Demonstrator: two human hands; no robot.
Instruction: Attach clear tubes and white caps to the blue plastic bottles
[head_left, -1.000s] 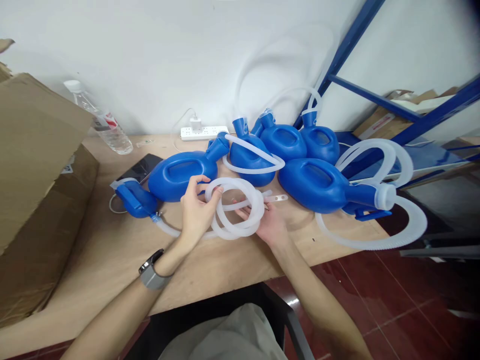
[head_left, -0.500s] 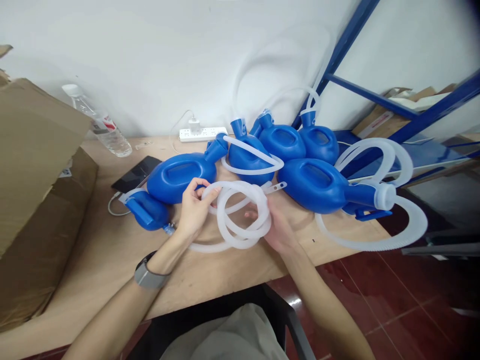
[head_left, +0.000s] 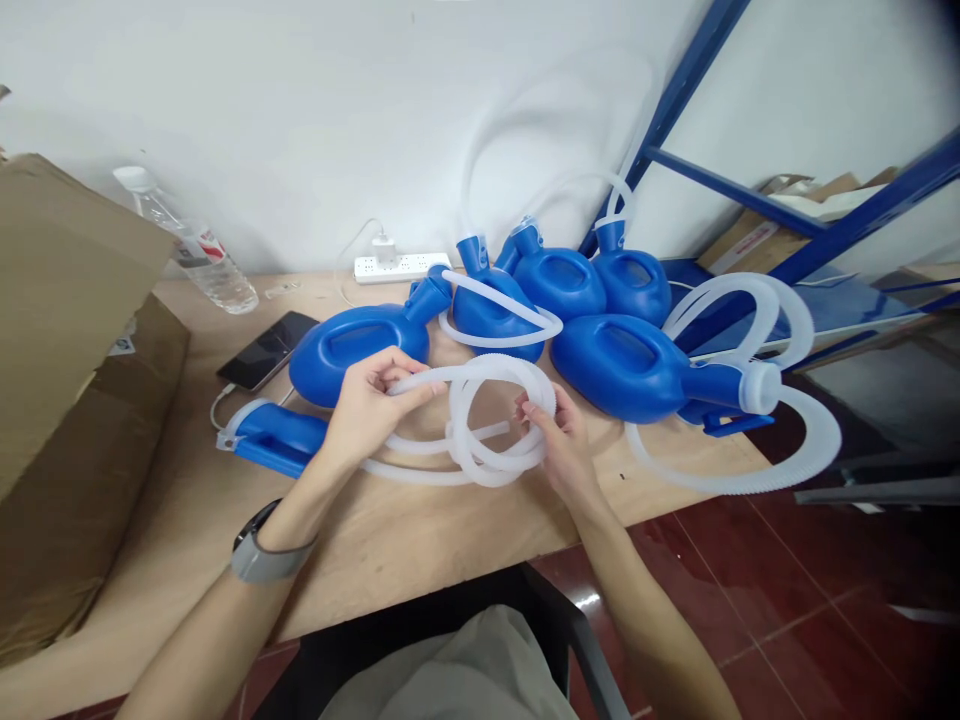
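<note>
A translucent white corrugated hose lies in loose coils just above the wooden table. On its left side, my left hand pinches a stretch of the tube between thumb and fingers. My right hand has its fingers wrapped round the coils at the right. Near my left forearm a small blue bottle lies on its side, partly hidden by the arm. Behind my left hand is a larger blue jug with a moulded handle. Another blue jug lies to the right of the coils, its capped neck pointing right.
More blue jugs with hoses stand at the back by the wall. A power strip, a phone and a water bottle are at the back left. A cardboard box occupies the left; a blue metal shelf stands right.
My left hand has moved left along the hose, drawing the tube out straighter. My right hand's fingers have closed round the coil. The small blue bottle at left has shifted left and down.
</note>
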